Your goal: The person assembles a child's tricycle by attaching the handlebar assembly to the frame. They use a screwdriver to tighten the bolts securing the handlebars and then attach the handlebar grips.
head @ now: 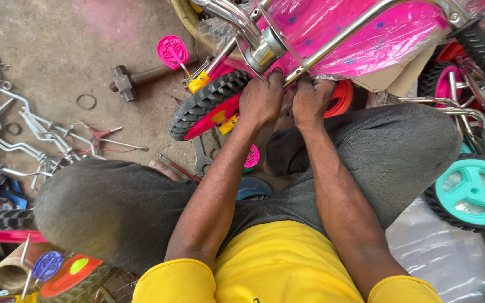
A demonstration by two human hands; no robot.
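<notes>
You are gripping the wheel hub with your left hand and right hand, both closed; keep the wheel steady against the frame

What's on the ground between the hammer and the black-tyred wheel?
In the head view, only a pink pedal lies between the hammer and the wheel.

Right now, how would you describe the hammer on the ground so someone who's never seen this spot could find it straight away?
Start at the pink bicycle across the top, then drop to its small black wheel beside the left hand. Left of that wheel, on bare concrete, lies the hammer. Its chunky dark head and brown handle set it apart from the thin silver rods below.
</notes>
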